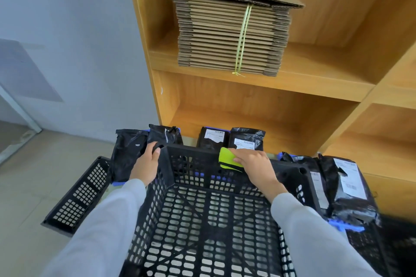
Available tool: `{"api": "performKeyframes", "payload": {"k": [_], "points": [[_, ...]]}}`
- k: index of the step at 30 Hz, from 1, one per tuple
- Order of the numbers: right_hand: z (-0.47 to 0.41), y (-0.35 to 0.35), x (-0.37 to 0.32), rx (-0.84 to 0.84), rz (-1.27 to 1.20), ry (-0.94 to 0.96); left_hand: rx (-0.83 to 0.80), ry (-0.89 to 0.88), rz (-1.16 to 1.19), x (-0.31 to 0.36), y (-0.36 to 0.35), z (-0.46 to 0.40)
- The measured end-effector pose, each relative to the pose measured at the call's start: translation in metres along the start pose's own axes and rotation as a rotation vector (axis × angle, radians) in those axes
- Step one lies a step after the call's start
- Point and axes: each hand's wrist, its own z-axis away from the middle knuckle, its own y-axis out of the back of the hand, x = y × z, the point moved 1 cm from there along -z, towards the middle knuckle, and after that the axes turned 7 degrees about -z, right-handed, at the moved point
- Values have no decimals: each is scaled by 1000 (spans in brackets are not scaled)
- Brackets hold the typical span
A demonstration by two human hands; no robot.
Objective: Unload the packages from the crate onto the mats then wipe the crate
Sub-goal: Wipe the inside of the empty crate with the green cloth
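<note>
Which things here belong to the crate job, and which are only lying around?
Belong to the job:
- black crate
- green cloth, pressed on the rim by the right hand
- left hand gripping the crate corner
- black packages
- blue mats

Just lying about:
- cardboard bundle
- wooden shelf
- loose black panel

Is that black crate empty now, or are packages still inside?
Empty, as far as shown: the crate's perforated floor is bare, and the black packages lie outside it. Its nearest part is out of view.

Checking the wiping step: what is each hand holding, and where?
The left hand grips the crate at its far left rim corner. The right hand presses a green cloth onto the far rim.
</note>
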Motion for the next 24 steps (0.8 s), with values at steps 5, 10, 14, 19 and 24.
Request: {"api": "performKeyframes", "payload": {"k": [5,10,14,19,24], "points": [[38,36,62,-70,40,-89,10,4,-35,-1,-1,-1],[60,66,99,-97,-35,-154,8,1,-3,0,-1,-2],[62,69,100,-105,-118,-181,-10,11,-32,4,-1,1],[51,62,88,-137,-109,-182,-25,41,-29,3,-1,-2],[25,39,50,-175,-142,-135,-42,49,19,5,1,2]]}}
